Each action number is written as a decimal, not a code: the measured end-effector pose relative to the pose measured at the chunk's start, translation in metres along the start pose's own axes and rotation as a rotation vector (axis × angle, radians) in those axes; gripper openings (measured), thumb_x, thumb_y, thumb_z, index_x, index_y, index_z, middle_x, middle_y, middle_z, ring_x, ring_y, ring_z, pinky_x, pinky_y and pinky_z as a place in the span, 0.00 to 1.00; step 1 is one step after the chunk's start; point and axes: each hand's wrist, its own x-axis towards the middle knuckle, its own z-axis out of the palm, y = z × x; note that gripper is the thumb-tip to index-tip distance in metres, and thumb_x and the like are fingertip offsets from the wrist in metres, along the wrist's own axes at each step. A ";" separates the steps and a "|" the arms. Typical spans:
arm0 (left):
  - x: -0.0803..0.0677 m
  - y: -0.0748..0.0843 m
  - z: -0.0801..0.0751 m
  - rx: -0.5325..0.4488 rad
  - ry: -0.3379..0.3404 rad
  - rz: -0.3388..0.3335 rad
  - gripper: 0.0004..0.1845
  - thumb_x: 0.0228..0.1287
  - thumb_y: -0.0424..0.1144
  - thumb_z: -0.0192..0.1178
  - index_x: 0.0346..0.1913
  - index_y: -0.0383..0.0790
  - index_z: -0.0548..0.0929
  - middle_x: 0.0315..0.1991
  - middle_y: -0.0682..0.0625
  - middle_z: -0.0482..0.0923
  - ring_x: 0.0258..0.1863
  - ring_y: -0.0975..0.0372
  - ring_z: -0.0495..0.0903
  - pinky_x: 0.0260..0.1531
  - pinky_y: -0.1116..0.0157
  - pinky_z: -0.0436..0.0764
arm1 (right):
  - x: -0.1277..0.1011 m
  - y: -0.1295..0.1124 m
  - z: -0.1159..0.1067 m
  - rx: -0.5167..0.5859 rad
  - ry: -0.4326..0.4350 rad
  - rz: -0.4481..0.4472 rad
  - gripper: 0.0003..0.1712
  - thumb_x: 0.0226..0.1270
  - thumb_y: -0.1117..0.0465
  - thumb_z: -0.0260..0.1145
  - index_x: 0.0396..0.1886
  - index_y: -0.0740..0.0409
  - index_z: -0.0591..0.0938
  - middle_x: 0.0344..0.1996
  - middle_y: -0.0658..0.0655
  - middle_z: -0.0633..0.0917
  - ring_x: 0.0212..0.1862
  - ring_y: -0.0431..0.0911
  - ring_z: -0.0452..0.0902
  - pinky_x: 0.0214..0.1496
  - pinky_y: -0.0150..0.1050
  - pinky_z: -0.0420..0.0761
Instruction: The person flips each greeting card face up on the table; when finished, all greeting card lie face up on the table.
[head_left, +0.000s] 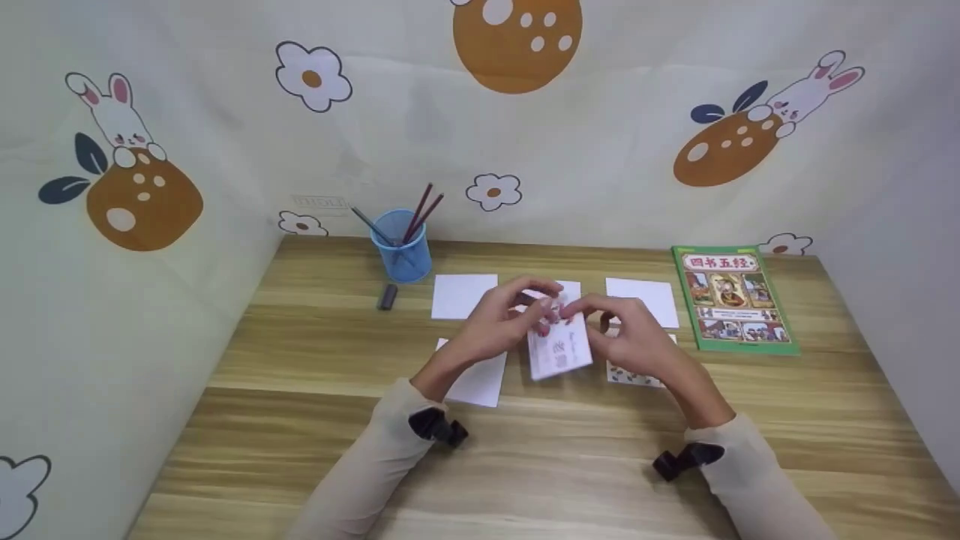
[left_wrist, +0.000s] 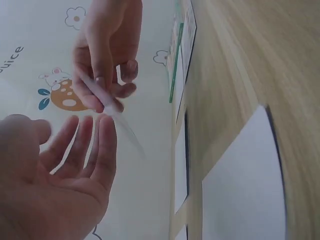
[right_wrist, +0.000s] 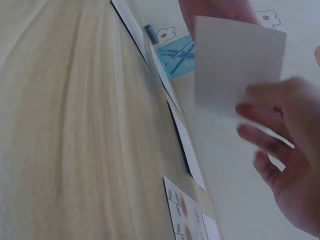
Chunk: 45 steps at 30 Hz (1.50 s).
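Note:
My right hand [head_left: 634,337] pinches a square white card [head_left: 560,356] between thumb and fingers above the middle of the table. The side of the card turned up in the head view carries printed characters and small red marks. Its plain side [right_wrist: 237,65] faces the right wrist camera. On the card's other side is my left hand [head_left: 499,322]. In the left wrist view, the left fingers [left_wrist: 102,155] are stretched out loosely, tips right by the card's edge, and the thumb stands apart from them.
Around the hands lie white cards, among them one back left [head_left: 461,295], one front left [head_left: 480,379], one back right [head_left: 641,300], and a plant-patterned card [head_left: 634,376]. A blue mesh cup [head_left: 405,259] holds pencils. Beside it is a dark eraser-like block [head_left: 388,297]. A green-edged book [head_left: 739,300] lies right.

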 end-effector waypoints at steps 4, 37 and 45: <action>-0.001 -0.001 -0.002 0.186 0.027 0.051 0.26 0.75 0.35 0.67 0.73 0.46 0.80 0.68 0.47 0.83 0.60 0.55 0.83 0.51 0.63 0.88 | -0.002 0.000 0.000 0.184 -0.105 -0.023 0.28 0.70 0.76 0.59 0.54 0.44 0.92 0.52 0.48 0.93 0.51 0.41 0.87 0.52 0.34 0.84; -0.007 -0.015 0.001 0.613 -0.073 -0.182 0.12 0.68 0.28 0.72 0.52 0.35 0.87 0.44 0.42 0.83 0.40 0.60 0.78 0.39 0.69 0.79 | -0.004 0.018 0.013 -0.195 -0.234 0.162 0.24 0.67 0.53 0.81 0.61 0.50 0.88 0.51 0.51 0.88 0.55 0.47 0.81 0.64 0.52 0.80; -0.005 -0.018 0.002 0.632 -0.113 -0.191 0.13 0.70 0.29 0.71 0.55 0.34 0.87 0.49 0.43 0.86 0.46 0.56 0.83 0.50 0.61 0.87 | -0.005 0.022 0.012 -0.224 -0.216 0.188 0.24 0.67 0.51 0.81 0.60 0.50 0.89 0.54 0.53 0.88 0.58 0.51 0.80 0.67 0.54 0.79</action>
